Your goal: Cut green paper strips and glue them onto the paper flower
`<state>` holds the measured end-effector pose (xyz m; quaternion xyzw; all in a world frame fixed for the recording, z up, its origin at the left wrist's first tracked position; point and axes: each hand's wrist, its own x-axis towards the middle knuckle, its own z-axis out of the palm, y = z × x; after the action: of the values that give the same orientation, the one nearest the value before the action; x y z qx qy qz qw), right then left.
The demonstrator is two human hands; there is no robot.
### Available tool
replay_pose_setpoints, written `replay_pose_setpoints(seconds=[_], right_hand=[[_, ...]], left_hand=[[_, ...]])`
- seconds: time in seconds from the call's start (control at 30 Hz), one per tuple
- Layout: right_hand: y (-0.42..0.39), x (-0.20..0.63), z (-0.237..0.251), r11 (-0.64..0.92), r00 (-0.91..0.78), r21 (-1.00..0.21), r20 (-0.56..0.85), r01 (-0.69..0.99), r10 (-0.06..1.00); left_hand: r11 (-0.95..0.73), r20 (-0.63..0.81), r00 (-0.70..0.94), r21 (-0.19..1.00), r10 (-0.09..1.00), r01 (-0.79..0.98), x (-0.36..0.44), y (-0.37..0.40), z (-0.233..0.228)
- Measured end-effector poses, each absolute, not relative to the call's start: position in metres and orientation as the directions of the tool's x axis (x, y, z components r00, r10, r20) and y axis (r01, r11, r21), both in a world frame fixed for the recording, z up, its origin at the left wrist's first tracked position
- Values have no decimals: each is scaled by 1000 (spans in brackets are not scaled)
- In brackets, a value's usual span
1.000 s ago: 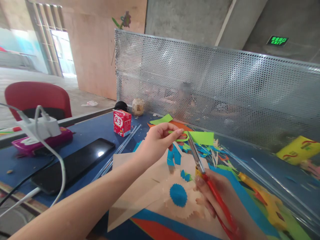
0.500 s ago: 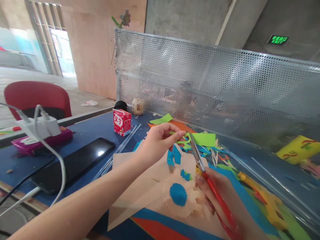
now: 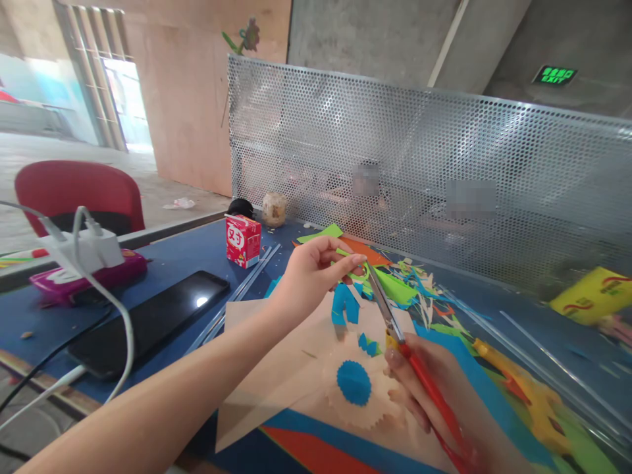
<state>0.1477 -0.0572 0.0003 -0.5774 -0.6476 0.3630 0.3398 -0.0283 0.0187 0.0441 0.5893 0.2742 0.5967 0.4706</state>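
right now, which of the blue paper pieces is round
The toothed-edged disc, left of the right hand; the blue arch looks like an upside-down U, and the small blue scrap is jagged.

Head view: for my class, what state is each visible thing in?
Scissors: in right hand, blades look nearly closed
Green paper: pinched in left hand
Phone: screen dark
Exit sign: lit
Red carton: upright
Blue disc: lying flat, edge toothed
White charger: cables plugged in

Left hand pinches, right hand curls closed.
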Motion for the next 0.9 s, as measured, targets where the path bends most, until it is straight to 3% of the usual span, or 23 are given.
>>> replay_pose_setpoints(seconds=[0.6,0.8,0.9], right_hand=[[-59,144,8,-48,-62,-896,-84,442,994],[-61,144,5,25,-95,-917,-15,398,995],[-60,144,4,-19,-82,-925,-55,378,995]], left_hand=[[-495,523,115,844,844,-204,-30,23,43],[-497,530,151,843,835,-206,-30,21,42],[-463,502,162,856,849,-228,-28,20,43]])
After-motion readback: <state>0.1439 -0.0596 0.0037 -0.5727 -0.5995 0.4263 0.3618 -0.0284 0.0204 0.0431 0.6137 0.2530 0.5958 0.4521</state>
